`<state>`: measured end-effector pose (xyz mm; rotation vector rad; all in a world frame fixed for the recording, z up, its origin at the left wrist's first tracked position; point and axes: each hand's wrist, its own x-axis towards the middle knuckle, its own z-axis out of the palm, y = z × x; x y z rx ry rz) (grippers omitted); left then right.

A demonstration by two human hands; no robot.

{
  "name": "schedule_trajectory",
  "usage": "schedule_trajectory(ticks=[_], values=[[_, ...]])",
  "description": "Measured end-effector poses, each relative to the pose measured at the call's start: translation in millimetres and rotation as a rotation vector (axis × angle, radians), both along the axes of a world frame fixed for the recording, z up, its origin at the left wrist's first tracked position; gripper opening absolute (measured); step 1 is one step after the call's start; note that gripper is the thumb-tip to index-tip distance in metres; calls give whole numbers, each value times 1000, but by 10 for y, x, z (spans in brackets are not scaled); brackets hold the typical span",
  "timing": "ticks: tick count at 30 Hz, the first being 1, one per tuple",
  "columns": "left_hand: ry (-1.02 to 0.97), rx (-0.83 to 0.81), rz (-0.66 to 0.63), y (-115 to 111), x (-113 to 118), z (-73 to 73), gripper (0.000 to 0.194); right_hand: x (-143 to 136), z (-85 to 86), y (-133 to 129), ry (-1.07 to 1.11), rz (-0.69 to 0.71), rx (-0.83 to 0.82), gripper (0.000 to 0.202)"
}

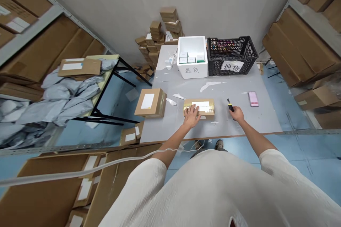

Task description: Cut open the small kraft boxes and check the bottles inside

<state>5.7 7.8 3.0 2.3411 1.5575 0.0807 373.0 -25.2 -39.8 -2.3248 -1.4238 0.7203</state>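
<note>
Shipping carton (204, 105), long axis crosswise, steadied by spread fingers of left hand (191, 116); utility knife (230, 105), to its right, clasped in right hand's (237, 114) fingers.

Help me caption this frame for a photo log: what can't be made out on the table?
In the head view:
Inside of the taped carton: hidden by its closed top.
Print on the carton's label: too small to read.
Carton top under the left hand: covered by it.
Rear of the knife: hidden by the right hand.
Phone screen: blurred into blocks.
Black crate's floor: hidden by its front wall.
</note>
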Motion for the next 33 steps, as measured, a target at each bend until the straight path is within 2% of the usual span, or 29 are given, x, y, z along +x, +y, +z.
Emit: schedule_trajectory(ticks=[4, 10, 14, 18, 21, 25, 29, 33], values=[[34, -31, -4, -130, -68, 73, 60, -30, -248, -3, 15, -77, -147, 42], [70, -52, 19, -224, -92, 56, 60, -1, -600, -42, 7, -108, -211, 45], [82, -57, 27, -273, -111, 67, 60, 1, -728, -73, -33, -89, -244, 47], [77, -57, 30, -280, -124, 75, 61, -8, -783, -93, -54, -83, -260, 51], [84, -71, 32, -245, -125, 57, 62, -11, -782, -114, -65, -97, -229, 54], [71, -67, 29, -184, -112, 12, 62, -104, -686, -109, -20, -80, -47, 49], [18, -35, 18, -129, -87, -13, 60, -393, -470, 29, 140, 76, 133, 48], [-23, -17, 14, -50, -55, 9, 53, -783, -200, 255, 225, 233, 266, 58]])
